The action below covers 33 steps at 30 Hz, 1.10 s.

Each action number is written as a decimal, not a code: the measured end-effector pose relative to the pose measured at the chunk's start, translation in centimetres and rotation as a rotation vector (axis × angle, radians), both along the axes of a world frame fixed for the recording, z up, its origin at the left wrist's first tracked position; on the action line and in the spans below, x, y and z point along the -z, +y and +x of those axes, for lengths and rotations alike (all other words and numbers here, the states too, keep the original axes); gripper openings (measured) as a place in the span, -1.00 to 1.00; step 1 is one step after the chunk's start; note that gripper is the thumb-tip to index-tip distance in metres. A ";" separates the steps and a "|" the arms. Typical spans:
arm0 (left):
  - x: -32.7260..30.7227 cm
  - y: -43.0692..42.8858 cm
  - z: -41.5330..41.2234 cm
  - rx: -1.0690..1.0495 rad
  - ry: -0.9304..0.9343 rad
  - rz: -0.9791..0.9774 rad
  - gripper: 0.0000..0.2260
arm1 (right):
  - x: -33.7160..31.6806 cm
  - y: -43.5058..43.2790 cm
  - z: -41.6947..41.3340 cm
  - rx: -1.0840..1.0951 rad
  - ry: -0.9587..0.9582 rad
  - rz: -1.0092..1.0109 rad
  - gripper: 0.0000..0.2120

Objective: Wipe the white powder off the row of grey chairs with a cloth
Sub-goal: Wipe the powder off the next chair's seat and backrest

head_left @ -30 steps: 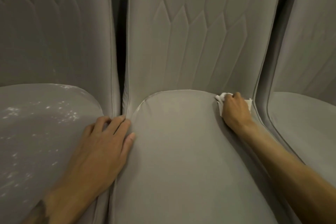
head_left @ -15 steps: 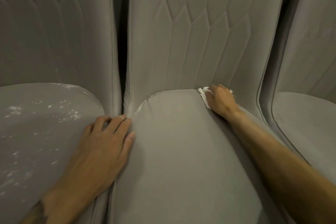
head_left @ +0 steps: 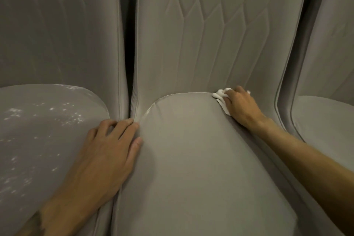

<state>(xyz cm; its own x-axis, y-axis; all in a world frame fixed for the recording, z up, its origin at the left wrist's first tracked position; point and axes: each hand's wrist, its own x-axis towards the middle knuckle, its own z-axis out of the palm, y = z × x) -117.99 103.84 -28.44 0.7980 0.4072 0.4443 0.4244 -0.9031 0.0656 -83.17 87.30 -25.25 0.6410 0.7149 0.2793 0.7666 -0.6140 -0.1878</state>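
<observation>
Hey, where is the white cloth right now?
In the head view, the white cloth is bunched under the right hand, at the back right of the middle chair's seat where it meets the backrest.

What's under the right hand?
A white cloth, bunched, at the back edge of the middle seat. The right hand covers most of it; only its left edge and a small scrap show.

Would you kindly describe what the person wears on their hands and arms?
Nothing shows: the left hand and right hand are ungloved, with no rings visible. The left forearm and right forearm carry no sleeve, watch or band within the frame. A dark mark sits on the left forearm near the bottom edge; what it is cannot be told.
</observation>
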 end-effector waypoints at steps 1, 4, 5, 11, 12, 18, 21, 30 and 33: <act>0.0 0.1 0.0 0.001 0.000 0.003 -0.59 | 0.3 -0.6 0.1 0.040 -0.017 0.005 -0.69; 0.0 -0.1 0.0 -0.012 0.009 -0.014 -0.59 | 0.8 1.6 -0.1 0.196 -0.032 -0.035 -0.66; -0.1 -0.2 0.1 -0.015 0.014 -0.017 -0.59 | 0.9 3.0 -0.1 0.199 -0.034 -0.045 -0.65; 0.0 -0.1 0.2 -0.016 0.009 -0.013 -0.54 | 0.2 1.8 0.4 -0.078 -0.007 -0.033 -0.54; 0.0 0.0 0.2 -0.020 -0.002 -0.009 -0.53 | 0.2 0.9 0.7 -0.022 0.013 -0.026 -0.56; 0.2 -0.1 0.2 -0.024 -0.011 -0.021 -0.55 | 1.2 7.4 -2.0 -0.001 -0.009 -0.013 -0.70; 0.3 0.0 0.2 -0.014 -0.012 -0.022 -0.54 | 1.3 8.0 -2.5 -0.254 0.039 -0.004 -0.68; -0.1 -0.2 0.1 -0.018 0.017 -0.041 -0.57 | 2.4 9.4 -2.1 -0.224 0.051 0.043 -0.73; 0.0 -0.1 0.0 -0.012 0.016 -0.035 -0.55 | 1.4 9.1 -3.3 -0.379 0.092 0.013 -0.67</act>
<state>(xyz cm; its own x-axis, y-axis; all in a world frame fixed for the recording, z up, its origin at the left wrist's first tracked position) -118.01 103.75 -28.44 0.7997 0.4320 0.4170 0.4365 -0.8952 0.0902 -86.43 96.42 -26.63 0.3547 0.9028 0.2433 0.9183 -0.2875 -0.2720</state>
